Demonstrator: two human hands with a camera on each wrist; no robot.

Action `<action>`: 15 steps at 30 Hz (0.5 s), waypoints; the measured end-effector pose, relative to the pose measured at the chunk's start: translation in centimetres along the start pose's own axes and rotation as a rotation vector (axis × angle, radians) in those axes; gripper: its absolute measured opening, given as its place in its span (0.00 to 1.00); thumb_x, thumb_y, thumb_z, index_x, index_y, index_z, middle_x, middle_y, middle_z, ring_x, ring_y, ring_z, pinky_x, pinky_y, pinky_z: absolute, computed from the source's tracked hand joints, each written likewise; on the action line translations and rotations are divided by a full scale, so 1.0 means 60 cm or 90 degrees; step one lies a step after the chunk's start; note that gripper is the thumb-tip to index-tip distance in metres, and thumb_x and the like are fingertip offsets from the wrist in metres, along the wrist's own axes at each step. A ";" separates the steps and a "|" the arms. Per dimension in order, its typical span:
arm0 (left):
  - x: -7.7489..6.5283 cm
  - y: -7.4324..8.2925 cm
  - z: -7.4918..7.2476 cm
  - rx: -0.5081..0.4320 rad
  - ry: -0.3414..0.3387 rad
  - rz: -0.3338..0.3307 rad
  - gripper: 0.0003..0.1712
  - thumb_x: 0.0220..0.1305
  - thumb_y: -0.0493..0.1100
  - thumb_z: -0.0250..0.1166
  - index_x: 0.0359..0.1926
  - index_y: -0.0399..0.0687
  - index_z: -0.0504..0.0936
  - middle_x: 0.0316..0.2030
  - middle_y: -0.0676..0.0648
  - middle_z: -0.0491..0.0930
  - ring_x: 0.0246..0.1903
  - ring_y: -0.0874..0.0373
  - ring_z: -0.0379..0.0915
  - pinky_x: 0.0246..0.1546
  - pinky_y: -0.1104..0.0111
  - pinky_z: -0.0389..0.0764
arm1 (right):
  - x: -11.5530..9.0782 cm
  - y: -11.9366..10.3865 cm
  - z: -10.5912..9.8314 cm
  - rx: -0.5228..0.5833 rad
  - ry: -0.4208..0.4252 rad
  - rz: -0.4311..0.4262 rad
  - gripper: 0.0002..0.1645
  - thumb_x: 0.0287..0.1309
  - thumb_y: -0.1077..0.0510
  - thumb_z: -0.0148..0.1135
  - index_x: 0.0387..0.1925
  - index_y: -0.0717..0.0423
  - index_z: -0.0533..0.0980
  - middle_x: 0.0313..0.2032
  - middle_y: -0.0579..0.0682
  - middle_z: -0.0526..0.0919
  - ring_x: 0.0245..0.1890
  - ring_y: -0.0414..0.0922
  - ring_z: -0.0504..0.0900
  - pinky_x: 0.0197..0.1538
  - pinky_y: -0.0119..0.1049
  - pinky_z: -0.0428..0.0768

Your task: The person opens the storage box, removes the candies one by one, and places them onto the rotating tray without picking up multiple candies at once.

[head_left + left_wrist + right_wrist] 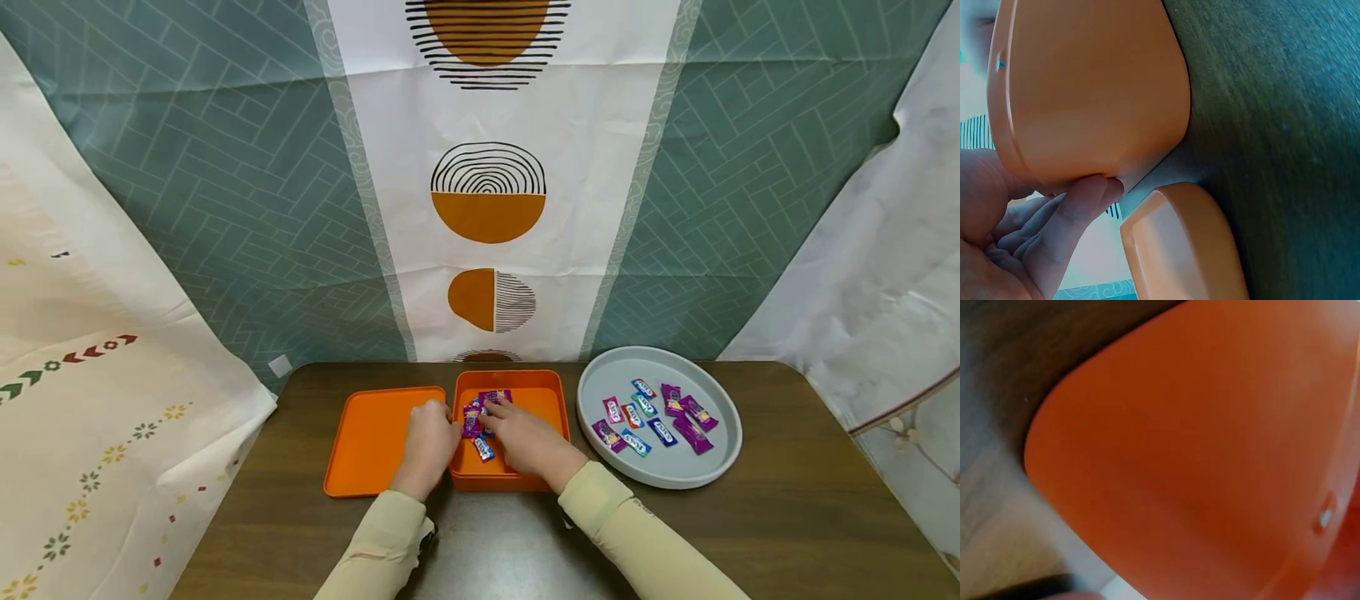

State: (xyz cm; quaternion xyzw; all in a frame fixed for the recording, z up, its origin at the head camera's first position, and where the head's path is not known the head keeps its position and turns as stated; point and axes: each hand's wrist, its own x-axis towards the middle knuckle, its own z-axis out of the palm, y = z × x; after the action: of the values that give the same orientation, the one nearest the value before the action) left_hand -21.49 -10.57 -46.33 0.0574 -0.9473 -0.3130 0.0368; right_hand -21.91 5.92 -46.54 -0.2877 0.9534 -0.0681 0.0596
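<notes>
An orange box (545,402) stands at the back middle of the table in the head view. My left hand (427,442) grips its left wall at the rim; the left wrist view shows the thumb (1075,209) pressed on the outer side. Over the front right of the box, my right hand (531,440) reaches in with extended fingers that touch the wrapped candies. These are purple candy packets (471,423) and a small white-and-blue candy (483,450) near the front. The box's outer wall (1179,444) fills the right wrist view, where the right fingers are hidden.
Left of the box lies a shallow orange lid (375,442), its inner side up. At the right stands a round grey tray (637,367) with several wrapped candies, among them purple packets (693,433) and small bars (662,431). A patterned cloth (487,108) hangs behind the table.
</notes>
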 end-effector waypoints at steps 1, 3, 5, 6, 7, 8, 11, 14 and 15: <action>-0.001 0.000 0.000 -0.001 0.000 0.002 0.09 0.53 0.39 0.68 0.19 0.41 0.81 0.12 0.48 0.75 0.09 0.60 0.69 0.10 0.75 0.71 | -0.001 0.000 0.003 -0.001 -0.015 0.003 0.36 0.51 0.60 0.64 0.64 0.47 0.67 0.68 0.50 0.64 0.70 0.52 0.59 0.69 0.48 0.62; -0.002 0.001 0.000 -0.002 -0.001 0.002 0.11 0.53 0.38 0.68 0.17 0.42 0.80 0.11 0.48 0.73 0.09 0.59 0.68 0.09 0.75 0.69 | -0.003 -0.001 0.008 0.005 -0.032 0.011 0.36 0.52 0.60 0.63 0.64 0.47 0.67 0.67 0.49 0.65 0.69 0.51 0.61 0.69 0.47 0.63; -0.003 0.001 0.001 -0.001 0.001 0.003 0.12 0.53 0.38 0.68 0.16 0.42 0.79 0.10 0.49 0.72 0.09 0.59 0.67 0.08 0.75 0.68 | -0.004 0.000 0.011 0.012 -0.035 0.015 0.34 0.52 0.60 0.63 0.63 0.47 0.68 0.66 0.48 0.68 0.67 0.50 0.65 0.68 0.46 0.65; -0.003 0.001 0.001 -0.003 0.001 0.002 0.11 0.52 0.38 0.68 0.17 0.42 0.79 0.11 0.49 0.72 0.09 0.59 0.67 0.09 0.75 0.69 | -0.005 0.000 0.011 0.017 -0.034 0.018 0.33 0.53 0.60 0.63 0.63 0.47 0.69 0.65 0.48 0.69 0.66 0.50 0.66 0.67 0.46 0.65; -0.004 0.002 0.000 -0.003 0.000 0.000 0.11 0.53 0.38 0.68 0.16 0.42 0.79 0.11 0.49 0.72 0.09 0.59 0.67 0.08 0.75 0.69 | -0.005 0.000 0.010 0.023 -0.032 0.020 0.33 0.53 0.60 0.63 0.62 0.47 0.70 0.63 0.48 0.71 0.65 0.50 0.68 0.66 0.45 0.67; -0.004 0.002 0.000 -0.003 -0.002 -0.002 0.12 0.53 0.38 0.68 0.16 0.42 0.79 0.11 0.49 0.72 0.09 0.59 0.67 0.09 0.75 0.69 | -0.006 0.000 0.010 0.029 -0.029 0.022 0.32 0.52 0.61 0.63 0.61 0.47 0.71 0.62 0.49 0.72 0.63 0.49 0.70 0.66 0.45 0.68; -0.002 0.003 0.000 -0.005 -0.005 -0.010 0.11 0.52 0.38 0.68 0.17 0.42 0.80 0.11 0.49 0.73 0.10 0.59 0.68 0.09 0.75 0.69 | -0.007 -0.001 0.007 0.037 -0.010 0.021 0.26 0.52 0.63 0.63 0.56 0.49 0.75 0.55 0.49 0.78 0.56 0.48 0.77 0.62 0.43 0.73; -0.002 0.003 0.001 0.001 -0.005 -0.009 0.10 0.52 0.38 0.69 0.18 0.42 0.81 0.12 0.48 0.74 0.10 0.59 0.68 0.10 0.76 0.71 | -0.007 0.000 0.006 0.045 0.022 0.013 0.19 0.51 0.64 0.65 0.47 0.52 0.80 0.43 0.48 0.83 0.42 0.45 0.81 0.55 0.40 0.78; -0.001 0.004 0.001 0.002 -0.004 -0.010 0.09 0.52 0.38 0.69 0.19 0.41 0.82 0.13 0.48 0.75 0.10 0.60 0.69 0.11 0.76 0.72 | -0.008 0.001 0.006 0.043 0.036 0.008 0.16 0.50 0.64 0.65 0.43 0.52 0.81 0.39 0.47 0.83 0.38 0.44 0.81 0.52 0.39 0.80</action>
State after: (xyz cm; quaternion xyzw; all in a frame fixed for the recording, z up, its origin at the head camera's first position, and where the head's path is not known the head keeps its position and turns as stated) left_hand -21.42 -10.35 -46.24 0.0638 -0.9474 -0.3120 0.0314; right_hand -21.51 6.18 -46.87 -0.2773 0.9537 -0.1080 0.0431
